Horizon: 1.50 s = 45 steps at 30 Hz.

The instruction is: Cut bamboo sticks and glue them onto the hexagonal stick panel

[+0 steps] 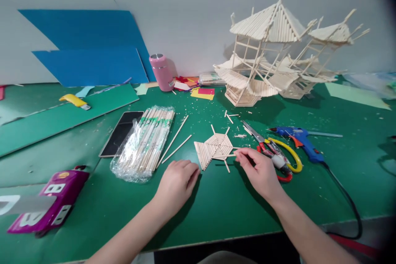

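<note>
The right hand pinches a thin stick at the hexagonal stick panel lying mid-bench, the left hand rests loosely curled just beside it, scissors and glue gun lying rightward.

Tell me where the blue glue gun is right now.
In the head view, the blue glue gun lies on the green table, right of the scissors and beyond the right hand.
</note>
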Each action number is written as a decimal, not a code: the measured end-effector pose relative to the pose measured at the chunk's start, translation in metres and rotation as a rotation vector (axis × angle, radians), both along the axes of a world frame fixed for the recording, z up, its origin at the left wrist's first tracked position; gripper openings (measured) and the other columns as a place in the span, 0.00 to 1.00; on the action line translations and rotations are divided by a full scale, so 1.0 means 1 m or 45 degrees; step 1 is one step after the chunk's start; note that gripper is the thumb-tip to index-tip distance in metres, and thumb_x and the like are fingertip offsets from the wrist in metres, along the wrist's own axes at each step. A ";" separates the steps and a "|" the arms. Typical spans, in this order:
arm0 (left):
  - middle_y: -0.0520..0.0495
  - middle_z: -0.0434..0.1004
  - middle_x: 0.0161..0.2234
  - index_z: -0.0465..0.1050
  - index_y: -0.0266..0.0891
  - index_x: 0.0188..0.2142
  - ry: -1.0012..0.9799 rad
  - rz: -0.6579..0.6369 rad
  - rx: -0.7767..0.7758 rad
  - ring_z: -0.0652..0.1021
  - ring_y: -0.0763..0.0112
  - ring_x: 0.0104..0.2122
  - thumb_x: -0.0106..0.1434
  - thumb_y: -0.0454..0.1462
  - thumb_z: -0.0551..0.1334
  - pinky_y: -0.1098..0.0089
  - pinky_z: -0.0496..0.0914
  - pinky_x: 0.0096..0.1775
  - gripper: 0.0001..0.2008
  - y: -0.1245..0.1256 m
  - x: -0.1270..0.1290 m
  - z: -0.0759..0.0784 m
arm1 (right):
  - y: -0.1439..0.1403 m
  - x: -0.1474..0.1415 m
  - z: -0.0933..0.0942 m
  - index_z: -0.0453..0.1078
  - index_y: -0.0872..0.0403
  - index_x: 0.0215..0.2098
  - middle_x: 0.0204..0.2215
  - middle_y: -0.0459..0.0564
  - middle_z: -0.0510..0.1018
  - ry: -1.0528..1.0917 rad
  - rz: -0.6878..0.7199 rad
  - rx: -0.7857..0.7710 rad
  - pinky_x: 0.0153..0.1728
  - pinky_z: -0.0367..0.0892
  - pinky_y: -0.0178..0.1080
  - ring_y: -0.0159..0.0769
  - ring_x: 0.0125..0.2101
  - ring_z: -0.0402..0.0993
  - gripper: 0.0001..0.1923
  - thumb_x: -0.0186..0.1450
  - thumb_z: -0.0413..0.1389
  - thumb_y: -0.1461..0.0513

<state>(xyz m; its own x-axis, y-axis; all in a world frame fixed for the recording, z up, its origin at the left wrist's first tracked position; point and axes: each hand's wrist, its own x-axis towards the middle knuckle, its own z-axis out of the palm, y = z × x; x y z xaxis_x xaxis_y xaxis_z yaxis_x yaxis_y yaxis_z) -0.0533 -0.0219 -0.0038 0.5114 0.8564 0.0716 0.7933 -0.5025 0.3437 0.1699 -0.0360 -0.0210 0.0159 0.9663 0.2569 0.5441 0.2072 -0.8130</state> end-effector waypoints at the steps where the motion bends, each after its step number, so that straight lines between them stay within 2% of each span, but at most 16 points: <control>1: 0.45 0.72 0.26 0.71 0.37 0.30 0.079 -0.004 0.013 0.72 0.63 0.29 0.63 0.35 0.49 0.64 0.64 0.32 0.13 0.003 0.001 -0.001 | 0.001 0.000 -0.002 0.69 0.54 0.34 0.27 0.48 0.76 -0.003 -0.015 -0.002 0.29 0.68 0.36 0.35 0.27 0.73 0.10 0.64 0.48 0.58; 4: 0.43 0.71 0.29 0.71 0.36 0.30 0.176 -0.004 0.032 0.71 0.61 0.32 0.62 0.35 0.49 0.63 0.63 0.33 0.13 0.009 0.006 -0.003 | 0.003 -0.003 -0.005 0.69 0.54 0.34 0.26 0.49 0.76 -0.020 -0.037 -0.005 0.28 0.68 0.36 0.35 0.27 0.73 0.10 0.64 0.49 0.57; 14: 0.44 0.70 0.31 0.71 0.37 0.33 0.069 -0.132 -0.004 0.69 0.62 0.32 0.62 0.32 0.47 0.63 0.61 0.34 0.13 0.002 0.020 -0.004 | 0.003 0.006 0.010 0.69 0.54 0.32 0.25 0.48 0.76 -0.101 -0.027 -0.026 0.26 0.67 0.34 0.34 0.26 0.72 0.10 0.64 0.48 0.60; 19: 0.45 0.69 0.28 0.69 0.36 0.30 0.034 -0.098 0.097 0.68 0.64 0.30 0.64 0.34 0.47 0.64 0.60 0.32 0.14 0.007 0.024 -0.002 | 0.011 0.010 0.014 0.69 0.54 0.30 0.26 0.47 0.76 -0.120 0.068 -0.036 0.28 0.66 0.34 0.33 0.28 0.71 0.10 0.64 0.48 0.61; 27: 0.45 0.70 0.29 0.69 0.36 0.33 -0.203 -0.123 0.278 0.69 0.65 0.31 0.63 0.33 0.50 0.63 0.61 0.34 0.10 0.033 0.026 -0.005 | 0.022 0.007 0.008 0.68 0.53 0.33 0.30 0.48 0.74 -0.096 0.200 -0.085 0.33 0.65 0.37 0.34 0.32 0.70 0.09 0.65 0.47 0.62; 30: 0.46 0.71 0.31 0.69 0.37 0.35 -0.279 -0.205 0.247 0.68 0.66 0.32 0.61 0.34 0.54 0.63 0.61 0.35 0.06 0.033 0.028 -0.009 | 0.016 0.009 0.002 0.68 0.53 0.33 0.28 0.46 0.73 -0.135 0.250 -0.137 0.31 0.64 0.35 0.32 0.29 0.68 0.08 0.65 0.46 0.63; 35: 0.47 0.71 0.33 0.69 0.39 0.38 -0.256 -0.297 0.130 0.68 0.65 0.35 0.60 0.35 0.57 0.61 0.59 0.38 0.06 0.029 0.027 -0.018 | 0.011 0.017 -0.004 0.67 0.53 0.36 0.30 0.47 0.71 -0.349 0.305 -0.089 0.33 0.61 0.37 0.33 0.31 0.66 0.08 0.66 0.47 0.64; 39: 0.47 0.71 0.33 0.69 0.39 0.37 -0.256 -0.322 0.119 0.67 0.65 0.35 0.60 0.34 0.58 0.61 0.59 0.39 0.06 0.030 0.023 -0.021 | 0.014 0.020 0.000 0.67 0.53 0.36 0.31 0.47 0.71 -0.496 0.424 -0.165 0.32 0.60 0.37 0.33 0.32 0.65 0.08 0.66 0.45 0.65; 45: 0.47 0.71 0.34 0.69 0.39 0.38 -0.261 -0.363 0.122 0.68 0.65 0.36 0.59 0.33 0.58 0.60 0.59 0.41 0.06 0.030 0.023 -0.023 | 0.014 0.023 0.006 0.66 0.52 0.36 0.32 0.45 0.70 -0.480 0.510 -0.244 0.32 0.60 0.35 0.31 0.33 0.65 0.08 0.67 0.45 0.65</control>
